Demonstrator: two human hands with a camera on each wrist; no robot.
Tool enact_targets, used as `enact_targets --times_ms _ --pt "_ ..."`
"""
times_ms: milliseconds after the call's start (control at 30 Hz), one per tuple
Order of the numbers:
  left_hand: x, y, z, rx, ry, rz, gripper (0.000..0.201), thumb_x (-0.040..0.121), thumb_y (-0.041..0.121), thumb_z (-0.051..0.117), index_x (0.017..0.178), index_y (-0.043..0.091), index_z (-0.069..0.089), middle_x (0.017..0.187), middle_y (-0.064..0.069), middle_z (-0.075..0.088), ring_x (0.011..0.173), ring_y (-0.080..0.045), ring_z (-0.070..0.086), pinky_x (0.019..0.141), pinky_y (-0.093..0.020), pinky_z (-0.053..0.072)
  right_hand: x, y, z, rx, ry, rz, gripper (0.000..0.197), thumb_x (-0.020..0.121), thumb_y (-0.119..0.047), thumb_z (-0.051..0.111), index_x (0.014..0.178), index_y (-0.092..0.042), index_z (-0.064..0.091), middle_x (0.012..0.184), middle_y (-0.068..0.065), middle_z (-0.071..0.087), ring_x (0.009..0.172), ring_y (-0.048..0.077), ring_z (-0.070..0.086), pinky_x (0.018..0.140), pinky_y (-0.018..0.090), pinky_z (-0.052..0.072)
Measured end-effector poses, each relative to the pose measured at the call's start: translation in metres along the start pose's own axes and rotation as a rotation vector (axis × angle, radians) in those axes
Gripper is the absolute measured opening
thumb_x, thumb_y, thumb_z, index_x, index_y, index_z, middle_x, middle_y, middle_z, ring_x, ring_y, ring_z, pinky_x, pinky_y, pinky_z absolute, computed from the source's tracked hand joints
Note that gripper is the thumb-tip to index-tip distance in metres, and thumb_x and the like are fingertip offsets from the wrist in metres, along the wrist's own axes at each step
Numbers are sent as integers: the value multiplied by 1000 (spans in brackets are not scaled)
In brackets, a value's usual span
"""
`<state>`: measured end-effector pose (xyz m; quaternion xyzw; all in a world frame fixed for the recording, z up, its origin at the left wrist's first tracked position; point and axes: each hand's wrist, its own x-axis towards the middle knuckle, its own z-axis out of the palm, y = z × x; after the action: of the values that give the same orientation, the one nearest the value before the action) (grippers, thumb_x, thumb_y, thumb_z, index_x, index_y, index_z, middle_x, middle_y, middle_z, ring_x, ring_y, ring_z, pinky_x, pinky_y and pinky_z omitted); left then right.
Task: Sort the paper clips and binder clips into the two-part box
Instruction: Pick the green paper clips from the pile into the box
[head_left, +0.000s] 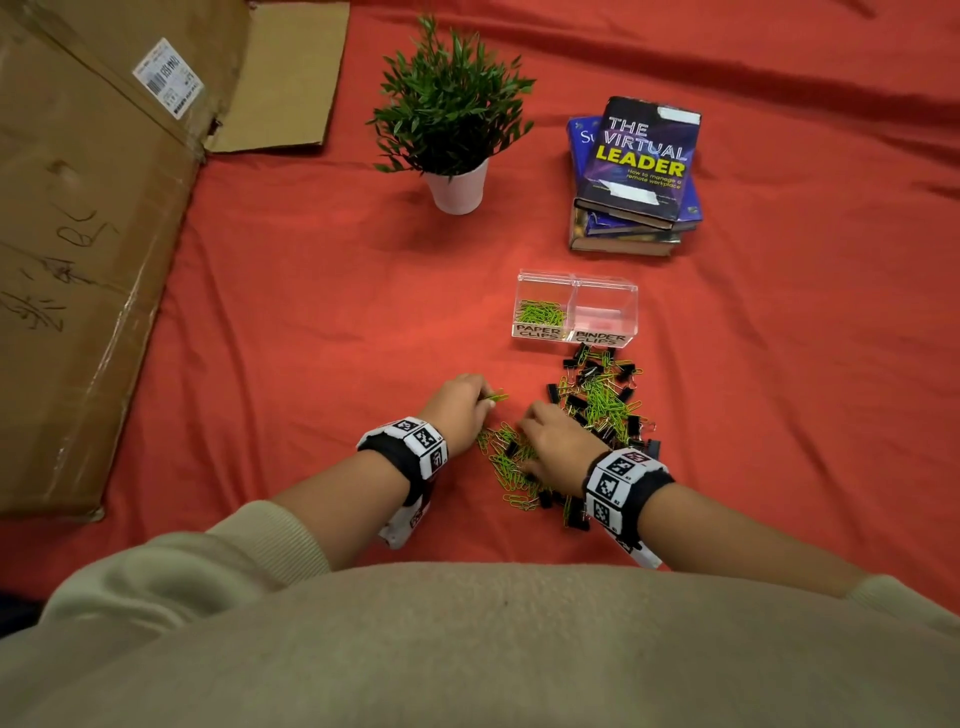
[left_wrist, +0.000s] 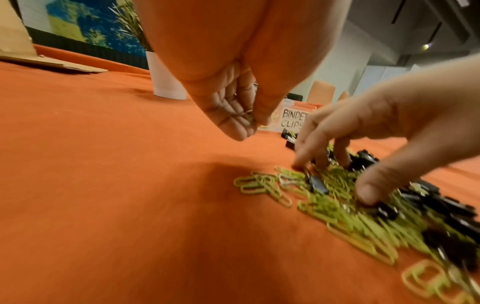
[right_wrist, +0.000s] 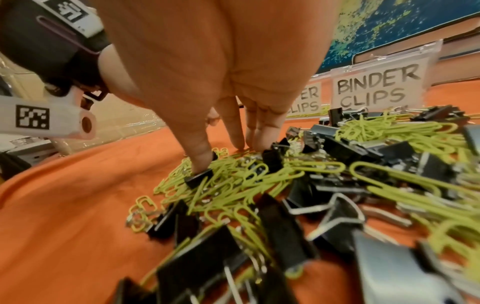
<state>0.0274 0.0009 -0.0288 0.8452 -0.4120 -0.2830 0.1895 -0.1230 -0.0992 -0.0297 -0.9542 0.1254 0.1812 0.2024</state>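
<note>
A mixed pile of green paper clips and black binder clips lies on the red cloth, just in front of the clear two-part box. The box's left part, labelled PAPER CLIPS, holds several green paper clips. Its right part, labelled BINDER CLIPS, looks empty. My left hand hovers left of the pile with its fingers curled round a few green paper clips. My right hand is spread over the pile's left end, fingertips down among the clips and thumb on a black binder clip.
A potted plant in a white pot stands behind the hands. A stack of books sits behind the box. A large flattened cardboard box covers the left side. Bare red cloth lies left of the pile.
</note>
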Motion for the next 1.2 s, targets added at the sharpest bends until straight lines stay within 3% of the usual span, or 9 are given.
enact_targets --times_ms 133,333,500,633,767,933,1033,1100,1200 --pt "18 16 -9 -85 20 -42 14 92 18 56 100 9 62 103 -12 64 94 -27 59 78 -29 42 -4 8 2 45 -11 30 31 88 -11 59 118 -3 56 114 9 47 107 25 48 93 32 42" --pt "64 49 -30 -69 73 -42 14 92 17 57 99 7 61 103 -13 64 94 -29 59 79 -31 44 -4 13 -6 180 -63 100 15 92 -14 55 103 -5 58 110 9 53 104 22 49 86 26 38" --pt "101 67 -41 23 83 -4 16 91 14 57 103 4 62 114 -15 59 104 -30 57 89 -34 44 0 17 -32 508 4 272 2 91 -15 58 90 -13 59 82 -6 58 76 11 56 68 24 48" --pt "111 68 -36 87 30 30 18 91 11 56 106 3 61 118 -16 56 107 -31 56 91 -34 44 10 33 -70 703 115 342 8 88 -15 63 92 -8 63 80 -2 63 66 9 53 56 17 43" --pt "101 61 -32 51 48 91 23 89 11 59 112 6 59 119 -12 51 104 -27 55 92 -33 44 39 53 -104 769 230 406 6 85 -12 66 84 -12 60 80 1 62 70 14 56 61 21 47" --pt "61 39 -31 4 53 126 16 87 12 59 103 11 62 104 -7 52 91 -22 55 85 -33 47 81 61 -120 489 250 436 10 85 -11 65 92 -4 63 82 7 63 75 20 59 58 24 43" --pt "32 21 -24 63 -119 130 16 86 12 57 101 11 64 103 -6 55 92 -21 57 85 -30 46 91 58 -120 357 227 406 16 85 -9 61 100 -3 63 102 15 65 93 29 62 76 31 47" --pt "17 12 -16 117 -205 147 18 85 14 58 102 11 63 105 -7 56 95 -22 57 84 -27 43 85 49 -115 251 260 341 24 85 -8 60 109 -3 62 117 15 57 104 29 57 88 32 45" --pt "0 4 -1 156 -260 148 22 83 22 63 102 11 61 105 -7 55 97 -25 58 84 -34 48 67 32 -94 167 238 202 26 87 -11 59 112 -8 61 119 10 51 107 26 54 94 33 45"
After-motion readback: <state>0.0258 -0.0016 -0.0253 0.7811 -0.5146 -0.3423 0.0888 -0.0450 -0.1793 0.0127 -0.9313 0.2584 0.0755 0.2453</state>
